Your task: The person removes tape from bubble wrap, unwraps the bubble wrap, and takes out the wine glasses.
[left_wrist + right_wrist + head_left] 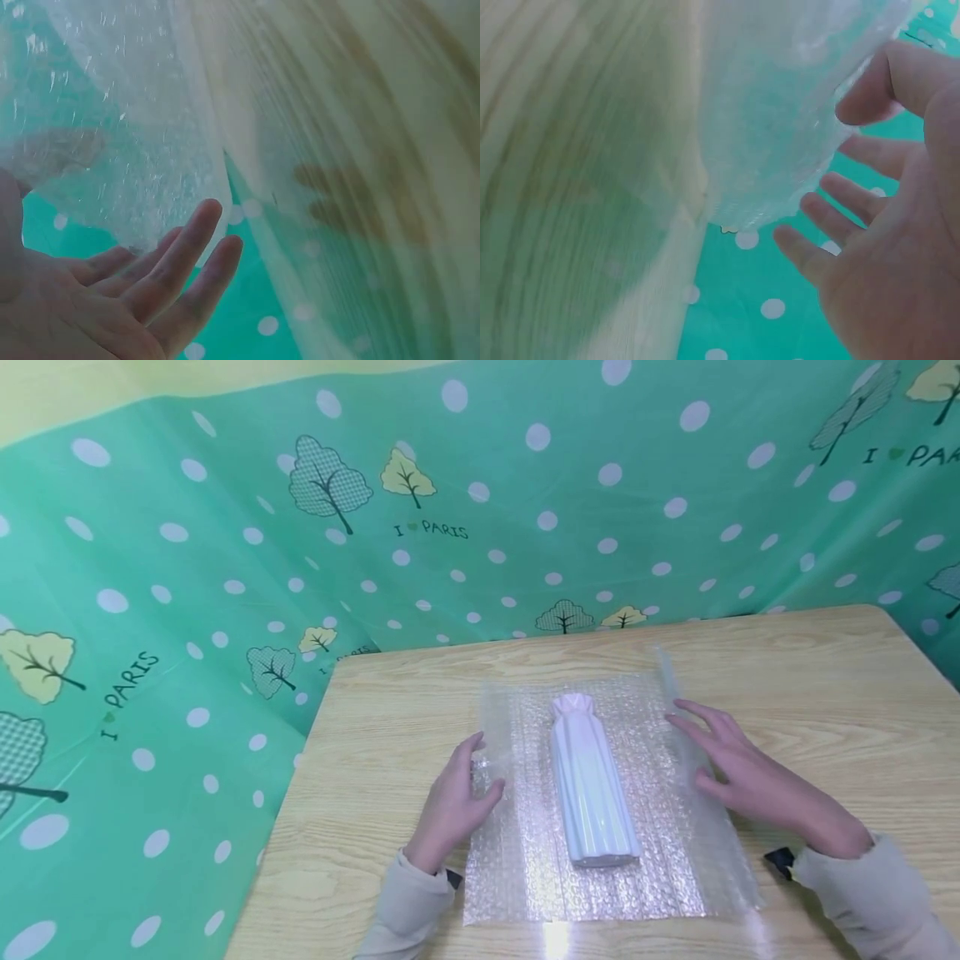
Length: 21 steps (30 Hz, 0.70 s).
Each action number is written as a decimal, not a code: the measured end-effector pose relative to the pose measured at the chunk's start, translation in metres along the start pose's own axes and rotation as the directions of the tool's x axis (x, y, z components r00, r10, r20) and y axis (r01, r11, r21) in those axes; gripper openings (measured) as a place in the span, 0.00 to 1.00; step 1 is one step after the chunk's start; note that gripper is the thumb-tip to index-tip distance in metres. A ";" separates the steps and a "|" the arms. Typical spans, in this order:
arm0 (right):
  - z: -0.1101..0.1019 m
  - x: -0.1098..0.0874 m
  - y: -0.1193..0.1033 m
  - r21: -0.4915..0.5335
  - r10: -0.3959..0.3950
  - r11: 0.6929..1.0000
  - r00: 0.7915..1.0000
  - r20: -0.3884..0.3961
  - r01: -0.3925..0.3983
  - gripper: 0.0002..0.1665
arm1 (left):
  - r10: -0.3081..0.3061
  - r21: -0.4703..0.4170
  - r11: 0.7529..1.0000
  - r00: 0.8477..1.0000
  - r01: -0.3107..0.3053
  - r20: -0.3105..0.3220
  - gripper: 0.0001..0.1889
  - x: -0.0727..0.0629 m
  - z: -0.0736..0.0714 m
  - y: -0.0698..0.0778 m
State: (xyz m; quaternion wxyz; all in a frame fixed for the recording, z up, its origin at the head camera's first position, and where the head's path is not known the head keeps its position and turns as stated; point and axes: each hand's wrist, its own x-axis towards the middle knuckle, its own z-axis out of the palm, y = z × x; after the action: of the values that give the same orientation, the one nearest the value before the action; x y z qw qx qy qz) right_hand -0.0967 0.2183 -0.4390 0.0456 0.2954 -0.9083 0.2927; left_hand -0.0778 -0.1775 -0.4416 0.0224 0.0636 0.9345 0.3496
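Note:
A pale, glossy vase [592, 785] with pleated sides and a gathered neck lies on its side on a sheet of clear bubble wrap [517, 868]. Its neck points away from me, its base toward me. At the sheet's left edge is my left hand [457, 797], thumb and fingers spread apart; the left wrist view shows its fingers [184, 259] extended beside the wrap. My right hand [761, 781] is along the right edge, where the wrap stands up a little. In the right wrist view its fingers [836, 217] are loosely spread, with the thumb right by the wrap.
A light wood-grain table [360, 760] carries the sheet. Behind it and to the left hangs a green cloth [420, 585] with white dots and printed trees.

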 end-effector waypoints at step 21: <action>-0.029 -0.017 0.025 0.053 0.142 0.988 0.986 0.086 -0.147 0.30 | -0.004 -0.011 1.000 1.000 0.004 0.005 0.39 -0.002 -0.009 -0.005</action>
State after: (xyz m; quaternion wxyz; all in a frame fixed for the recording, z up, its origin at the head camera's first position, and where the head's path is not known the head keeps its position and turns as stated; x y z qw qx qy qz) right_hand -0.0995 0.2590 -0.4320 -0.0217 0.2418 -0.9193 0.3098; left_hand -0.0768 -0.1870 -0.4379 0.0257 0.0623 0.9326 0.3545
